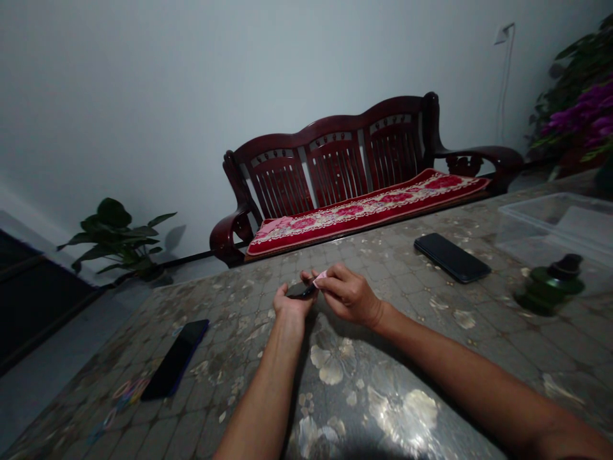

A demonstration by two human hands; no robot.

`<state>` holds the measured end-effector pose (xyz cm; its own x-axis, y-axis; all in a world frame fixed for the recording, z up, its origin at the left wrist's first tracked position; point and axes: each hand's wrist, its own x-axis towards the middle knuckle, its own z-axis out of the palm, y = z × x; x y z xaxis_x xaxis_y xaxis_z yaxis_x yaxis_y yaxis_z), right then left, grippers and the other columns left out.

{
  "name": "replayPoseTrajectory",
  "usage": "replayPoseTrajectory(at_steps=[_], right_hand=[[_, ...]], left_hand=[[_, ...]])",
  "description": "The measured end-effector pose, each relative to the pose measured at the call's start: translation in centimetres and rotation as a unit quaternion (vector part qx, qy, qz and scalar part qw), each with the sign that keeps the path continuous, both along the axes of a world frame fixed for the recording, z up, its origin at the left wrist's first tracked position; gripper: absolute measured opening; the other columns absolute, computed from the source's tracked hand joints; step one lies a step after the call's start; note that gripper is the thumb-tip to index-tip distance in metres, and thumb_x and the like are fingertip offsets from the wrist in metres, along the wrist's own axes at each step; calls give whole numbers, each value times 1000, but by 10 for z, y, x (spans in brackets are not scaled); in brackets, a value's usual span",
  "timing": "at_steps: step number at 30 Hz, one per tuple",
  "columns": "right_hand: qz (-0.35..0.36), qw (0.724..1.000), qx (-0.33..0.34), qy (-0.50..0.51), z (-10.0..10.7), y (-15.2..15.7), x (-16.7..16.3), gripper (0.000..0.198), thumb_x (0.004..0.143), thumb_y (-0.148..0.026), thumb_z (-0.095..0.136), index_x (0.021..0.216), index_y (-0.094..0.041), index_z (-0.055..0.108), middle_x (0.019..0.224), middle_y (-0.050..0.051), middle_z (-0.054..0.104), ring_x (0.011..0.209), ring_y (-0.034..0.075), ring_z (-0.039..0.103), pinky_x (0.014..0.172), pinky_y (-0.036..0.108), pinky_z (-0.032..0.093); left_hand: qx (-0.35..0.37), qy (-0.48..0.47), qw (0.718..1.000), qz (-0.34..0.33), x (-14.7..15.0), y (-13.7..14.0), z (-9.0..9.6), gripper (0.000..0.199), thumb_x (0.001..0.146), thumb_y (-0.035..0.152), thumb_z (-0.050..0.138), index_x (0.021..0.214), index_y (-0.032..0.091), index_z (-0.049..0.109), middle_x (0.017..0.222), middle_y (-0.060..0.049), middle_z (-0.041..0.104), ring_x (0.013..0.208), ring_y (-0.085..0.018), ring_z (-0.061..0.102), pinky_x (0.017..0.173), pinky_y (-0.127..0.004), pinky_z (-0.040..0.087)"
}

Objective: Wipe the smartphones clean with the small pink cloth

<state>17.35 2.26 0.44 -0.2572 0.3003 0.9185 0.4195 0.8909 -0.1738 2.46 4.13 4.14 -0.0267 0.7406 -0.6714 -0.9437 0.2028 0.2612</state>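
Over the middle of the table, my left hand (291,303) is palm up with its fingers curled around a dark phone (302,293). The phone lies nearly flat and is seen at a low angle, so little of its face shows. My right hand (353,296) pinches a small pink cloth (320,278) between thumb and fingers. The cloth is at the phone's right end and seems to touch it. Most of the cloth is hidden in the fingers, and I cannot tell whether it is fabric or paper.
A phone (175,361) lies at left beside colourful bands (130,391). To the right are another black phone (451,257), a green bottle (550,287) with a black top and a clear plastic box (541,214). A patterned cover (393,358) spreads over the table. Beyond stands a wooden bench (335,160).
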Motion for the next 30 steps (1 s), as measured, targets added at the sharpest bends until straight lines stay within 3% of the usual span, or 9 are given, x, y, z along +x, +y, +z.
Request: replayPoseTrajectory(at_steps=[8,15,21,27,30], right_hand=[[29,999,15,-15,2,-7,-5,26,90,-7,54,109,-20,64,93,7,61,87,18,64,75,26,57],[-1,1000,-2,13,-5,4,1,30,87,-5,56,110,-22,65,92,6,61,86,18,64,73,27,57],[27,999,3,-21,1,-6,-5,27,89,-7,58,111,-21,66,96,7,62,92,18,65,79,27,58],[-23,1000,-10,2,-4,6,5,29,88,-6,56,109,-23,67,89,5,61,85,17,64,72,26,57],[-7,1000,-10,5,-4,3,3,29,89,-7,55,111,-23,67,91,5,61,85,17,64,73,26,57]], left_hand=[[2,6,1000,8,-1,5,-8,45,94,36,31,119,8,56,95,-15,63,70,-27,65,57,-41,58],[11,-7,1000,-8,-1,2,-4,47,96,37,26,119,9,56,96,-15,61,70,-27,65,53,-40,57],[7,0,1000,-3,2,2,-4,48,96,38,28,123,8,55,96,-15,62,72,-27,64,56,-40,57],[10,-19,1000,-8,1,0,0,46,97,37,25,123,10,52,86,-11,60,65,-25,62,52,-39,57],[10,-22,1000,-9,1,1,-2,47,98,38,23,121,9,52,84,-10,58,64,-24,63,51,-39,57]])
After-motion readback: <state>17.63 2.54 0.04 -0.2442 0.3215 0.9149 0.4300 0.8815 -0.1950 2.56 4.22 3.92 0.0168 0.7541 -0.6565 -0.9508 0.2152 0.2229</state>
